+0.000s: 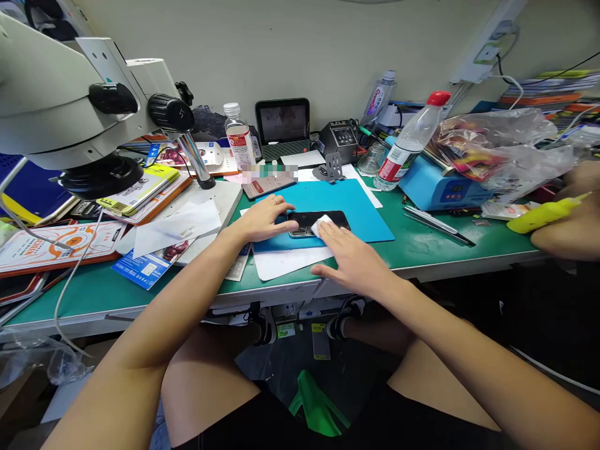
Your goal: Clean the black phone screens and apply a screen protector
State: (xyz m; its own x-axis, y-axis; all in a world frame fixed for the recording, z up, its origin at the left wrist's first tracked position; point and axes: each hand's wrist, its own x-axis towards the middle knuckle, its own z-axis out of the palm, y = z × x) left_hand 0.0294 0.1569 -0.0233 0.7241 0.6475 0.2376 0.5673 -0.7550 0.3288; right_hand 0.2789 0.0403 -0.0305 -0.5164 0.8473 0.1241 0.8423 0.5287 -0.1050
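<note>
A dark smartphone [335, 219] lies flat, screen up, on a blue mat [337, 194]. My left hand [263, 219] is at the phone's left end, thumb and fingers around its edges. With its fingers stretched over the screen, my right hand [349, 253] presses a small folded white wipe [320, 224] on the glass. Whether the wipe is paper or cloth I cannot tell. Part of the phone is hidden under the wipe and fingers. A white sheet [274, 264] sticks out from beneath the mat's front edge.
A microscope [117, 125] overhangs the left side, above papers and booklets. Bottles, including a red-capped bottle [407, 144], stand behind the mat. Tweezers [438, 226] and a blue device [443, 187] lie to the right. Another person's hand [567, 225] is beside a yellow bottle [539, 215].
</note>
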